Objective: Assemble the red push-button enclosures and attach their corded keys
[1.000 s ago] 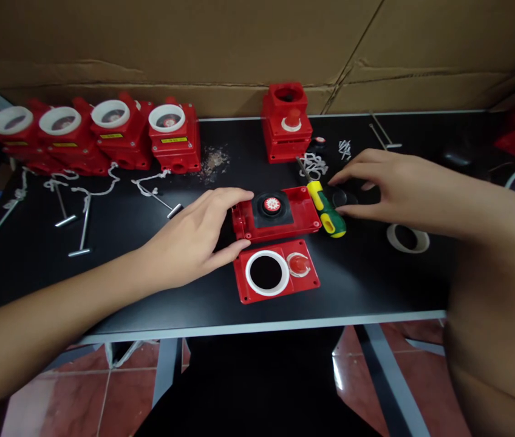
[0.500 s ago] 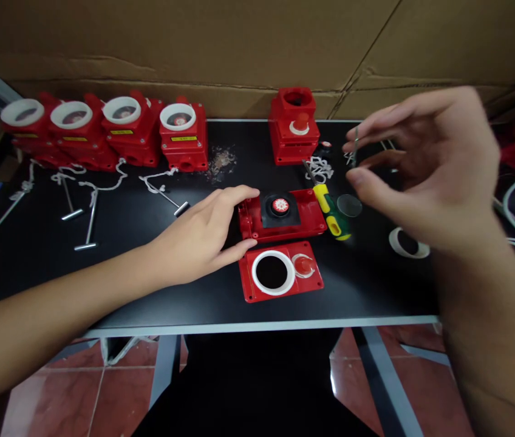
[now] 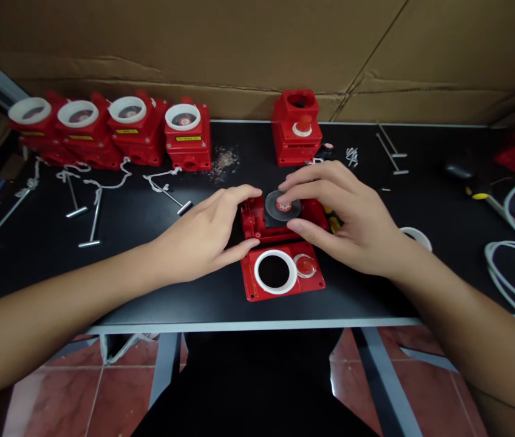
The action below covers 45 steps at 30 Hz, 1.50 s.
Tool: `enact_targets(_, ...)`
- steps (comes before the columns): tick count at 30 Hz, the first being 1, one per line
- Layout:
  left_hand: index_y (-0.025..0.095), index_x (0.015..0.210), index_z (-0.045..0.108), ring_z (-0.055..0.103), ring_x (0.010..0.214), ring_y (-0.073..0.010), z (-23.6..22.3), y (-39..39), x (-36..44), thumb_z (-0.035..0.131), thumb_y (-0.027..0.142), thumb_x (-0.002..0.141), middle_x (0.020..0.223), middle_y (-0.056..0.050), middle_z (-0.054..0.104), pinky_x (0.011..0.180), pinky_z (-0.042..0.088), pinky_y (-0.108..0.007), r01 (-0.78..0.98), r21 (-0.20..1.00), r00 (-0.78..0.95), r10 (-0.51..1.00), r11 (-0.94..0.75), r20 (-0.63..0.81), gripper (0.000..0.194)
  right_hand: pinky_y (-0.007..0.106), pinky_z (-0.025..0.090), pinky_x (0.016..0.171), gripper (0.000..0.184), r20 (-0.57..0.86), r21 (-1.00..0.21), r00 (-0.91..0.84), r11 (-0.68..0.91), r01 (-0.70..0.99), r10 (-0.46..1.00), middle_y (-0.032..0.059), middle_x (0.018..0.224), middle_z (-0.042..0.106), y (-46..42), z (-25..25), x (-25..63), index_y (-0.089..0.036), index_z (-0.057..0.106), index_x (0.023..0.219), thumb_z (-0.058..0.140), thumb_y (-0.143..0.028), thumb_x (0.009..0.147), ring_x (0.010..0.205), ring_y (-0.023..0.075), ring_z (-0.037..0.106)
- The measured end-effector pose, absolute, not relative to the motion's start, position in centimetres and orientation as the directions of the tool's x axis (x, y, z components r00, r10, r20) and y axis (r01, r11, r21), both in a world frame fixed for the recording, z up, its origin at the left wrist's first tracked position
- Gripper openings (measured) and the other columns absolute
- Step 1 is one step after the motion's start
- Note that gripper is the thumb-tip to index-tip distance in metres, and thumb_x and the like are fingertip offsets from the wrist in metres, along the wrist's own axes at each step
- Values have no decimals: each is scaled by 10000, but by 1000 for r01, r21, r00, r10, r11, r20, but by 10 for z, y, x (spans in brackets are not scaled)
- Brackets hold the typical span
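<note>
My left hand [image 3: 205, 233] grips the left end of an open red housing [image 3: 251, 215], index finger at its far corner and thumb at its near one. A black square piece with a red-and-white round centre lies in the housing. Over that piece, my right hand [image 3: 346, 221] holds a clear round disc [image 3: 276, 211] between thumb and fingers. Nearer me is a red cover plate [image 3: 251, 285] with a white ring [image 3: 258, 281] and a translucent red cap [image 3: 305, 265]. A yellow-and-green screwdriver [image 3: 334, 224] is mostly hidden behind my right hand.
Several assembled red boxes [image 3: 189, 145] stand at the back left, with T-shaped metal rods on white cords. Another red box [image 3: 296, 142] is at the back centre. Loose rods [image 3: 392, 152], a white ring [image 3: 421, 235] and white cable [image 3: 498, 267] lie to the right. Cardboard [image 3: 239, 48] backs the table.
My right hand has moved left and down, bringing the clear disc from above the table to over the round centre in the housing. My left hand keeps its hold.
</note>
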<state>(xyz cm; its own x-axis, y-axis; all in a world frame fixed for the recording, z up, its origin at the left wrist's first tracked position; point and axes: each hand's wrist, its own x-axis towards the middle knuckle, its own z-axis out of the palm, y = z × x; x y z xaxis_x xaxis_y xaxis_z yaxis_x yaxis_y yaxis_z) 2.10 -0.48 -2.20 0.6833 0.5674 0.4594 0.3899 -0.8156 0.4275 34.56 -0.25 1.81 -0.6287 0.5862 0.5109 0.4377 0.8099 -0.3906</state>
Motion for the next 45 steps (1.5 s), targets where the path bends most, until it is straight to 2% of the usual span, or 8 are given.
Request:
enact_targets(10,245,1806,414,829,1531,-404,-21,-6,18,764,383,1241,1730,-229,719,1317,731,-580,430,447,684,606,-785,407,679,659,669,1210,118,428,-433,-579,720,543,694,117,1456,909,-10,29,341,-339,814,1323,748,-364,1229,1392,393,862)
enact_targets(16,243,1791,427,830,1539,-396,-19,-7,18,774,366,1226,1717,-218,729,1322,730,-561,442,452,672,620,-775,405,674,706,651,1262,307,438,-433,-570,719,543,695,134,1514,891,-11,35,346,-337,804,1461,782,-414,1164,1456,442,832)
enact_targets(19,231,1797,410,844,1511,-405,-18,-6,16,778,336,1206,1694,-220,740,1285,748,-564,462,441,668,629,-769,397,704,621,715,1074,188,487,-432,-561,743,512,670,118,1370,899,-13,51,360,-357,827,1313,814,-412,1134,1279,414,872)
enact_targets(22,220,1798,385,822,1567,-407,-17,-3,14,792,290,1161,1719,-229,730,1332,723,-563,480,434,661,639,-763,392,759,468,707,816,42,322,-538,-655,702,468,683,28,1087,917,-14,67,375,-371,837,1143,871,-394,1134,916,299,877)
enact_targets(28,187,1795,396,767,1659,-416,-14,-2,14,765,278,1113,1763,-259,719,1392,685,-594,523,461,620,691,-717,371,781,399,738,843,240,-10,-687,-801,578,441,599,34,1261,944,-14,63,379,-337,890,1287,900,-541,1161,962,260,900)
enact_targets(35,178,1848,417,759,1652,-416,-10,1,15,784,246,1061,1762,-236,731,1413,668,-633,611,495,539,782,-618,312,871,429,749,890,331,-50,-657,-799,583,479,600,62,1405,891,-17,49,372,-347,899,1348,1013,-413,1044,1051,293,900)
enact_targets(41,124,1814,517,774,1620,-397,-6,1,16,724,269,1085,1771,-234,738,1402,670,-581,646,448,535,785,-618,312,772,389,716,864,715,-82,-583,-804,626,518,589,46,1503,870,-22,44,366,-318,850,1511,1166,-353,871,1053,272,909)
enact_targets(45,104,1783,554,775,1613,-394,-6,1,16,704,301,1080,1746,-232,752,1386,676,-564,648,433,537,779,-626,323,746,404,716,879,744,-74,-543,-808,656,524,584,66,1531,865,-25,44,363,-305,825,1579,1128,-317,899,1068,285,911)
